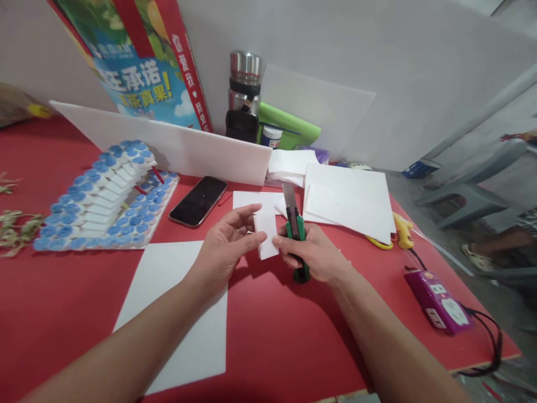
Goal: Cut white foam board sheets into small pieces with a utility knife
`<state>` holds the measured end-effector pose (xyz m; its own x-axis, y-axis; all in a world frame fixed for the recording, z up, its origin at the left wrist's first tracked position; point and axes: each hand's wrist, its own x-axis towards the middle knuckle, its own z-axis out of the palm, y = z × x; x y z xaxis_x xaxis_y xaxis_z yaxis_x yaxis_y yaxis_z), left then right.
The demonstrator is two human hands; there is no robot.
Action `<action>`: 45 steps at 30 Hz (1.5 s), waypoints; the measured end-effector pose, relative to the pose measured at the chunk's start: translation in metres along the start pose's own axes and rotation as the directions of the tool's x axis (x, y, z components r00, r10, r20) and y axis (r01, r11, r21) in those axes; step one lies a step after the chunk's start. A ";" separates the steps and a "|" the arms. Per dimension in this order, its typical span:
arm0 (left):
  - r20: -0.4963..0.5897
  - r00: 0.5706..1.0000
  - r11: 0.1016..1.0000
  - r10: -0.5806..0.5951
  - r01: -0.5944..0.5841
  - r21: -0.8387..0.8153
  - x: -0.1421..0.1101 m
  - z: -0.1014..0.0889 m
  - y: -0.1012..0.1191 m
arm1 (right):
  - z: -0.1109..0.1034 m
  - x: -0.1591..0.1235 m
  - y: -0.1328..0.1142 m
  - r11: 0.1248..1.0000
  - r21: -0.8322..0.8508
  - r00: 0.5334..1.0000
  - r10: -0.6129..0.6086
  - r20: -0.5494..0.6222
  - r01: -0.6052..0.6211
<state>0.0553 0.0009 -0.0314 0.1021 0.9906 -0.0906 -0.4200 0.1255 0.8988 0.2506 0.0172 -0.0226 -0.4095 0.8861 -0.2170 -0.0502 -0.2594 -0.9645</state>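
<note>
My left hand (230, 243) is closed on a small white rectangular piece (267, 226), its thumb on the near face and the fingers behind. The piece looks like card or foam board; I cannot tell which. In my right hand (312, 249) is a green and black utility knife (298, 238), its broad blade out and pointing away from me. The right thumb and fingertips reach to the piece's right edge. Below my left wrist lies a white sheet (184, 336) on the red table (268, 347). More white pieces (251, 199) lie just beyond my hands.
A stair model with blue flowers (104, 201) and a phone (198, 201) lie left. White boards (348, 201) are stacked right, near a yellow glue gun (403, 230) and a purple power box (438, 302). A steel flask (245, 81) stands behind an upright white board (188, 143).
</note>
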 end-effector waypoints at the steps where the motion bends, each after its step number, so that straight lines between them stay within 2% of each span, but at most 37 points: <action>1: -0.009 1.000 1.000 -0.008 0.008 0.015 0.000 0.000 -0.001 | 0.001 -0.001 -0.001 0.997 -0.071 1.000 -0.019 -0.016 0.018; 4: -0.014 1.000 1.000 -0.006 0.007 0.026 0.000 0.000 -0.002 | 0.003 -0.005 -0.005 0.974 -0.225 0.997 -0.042 -0.070 0.025; 7: -0.009 0.999 0.997 0.047 -0.046 0.065 0.000 0.001 -0.001 | 0.005 -0.007 -0.008 0.959 -0.282 0.995 -0.049 -0.087 0.022; 12: -0.021 0.997 0.989 0.079 -0.076 0.126 -0.001 -0.002 -0.001 | 0.005 -0.007 -0.009 0.953 -0.301 0.994 -0.058 -0.091 0.028; 19: -0.001 0.999 0.998 0.051 -0.051 0.036 0.002 -0.004 -0.002 | 0.010 -0.010 -0.010 0.954 -0.299 0.991 -0.071 -0.112 0.035; 23: -0.024 1.000 0.998 0.009 -0.010 -0.057 0.004 0.000 0.001 | 0.011 -0.011 -0.009 0.973 -0.227 0.992 -0.060 -0.111 0.033; 28: -0.005 0.995 0.978 -0.102 0.099 -0.183 0.004 0.004 0.009 | 0.004 -0.009 -0.009 1.000 0.007 1.000 0.023 0.010 -0.023; 31: -0.025 0.990 0.967 -0.137 0.128 -0.222 0.005 0.005 0.011 | 0.001 -0.009 -0.010 0.996 0.070 0.997 0.059 0.039 -0.062; 38: -0.074 0.980 0.963 -0.185 0.165 -0.214 0.005 0.007 0.009 | 0.003 -0.004 -0.007 0.993 0.119 0.993 0.035 -0.112 -0.021; 41: -0.077 0.975 0.966 -0.207 0.191 -0.176 0.004 0.008 0.008 | 0.007 -0.003 -0.008 0.994 0.104 0.993 0.040 -0.109 -0.029; 45: -0.149 0.969 0.979 -0.197 0.185 -0.088 0.001 0.011 0.005 | 0.012 -0.004 -0.008 0.996 0.067 0.992 0.064 -0.110 -0.057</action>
<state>0.0635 0.0023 -0.0227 0.0472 0.9432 -0.3287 -0.4710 0.3112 0.8254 0.2418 0.0115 -0.0119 -0.3089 0.9046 -0.2939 -0.0875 -0.3347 -0.9382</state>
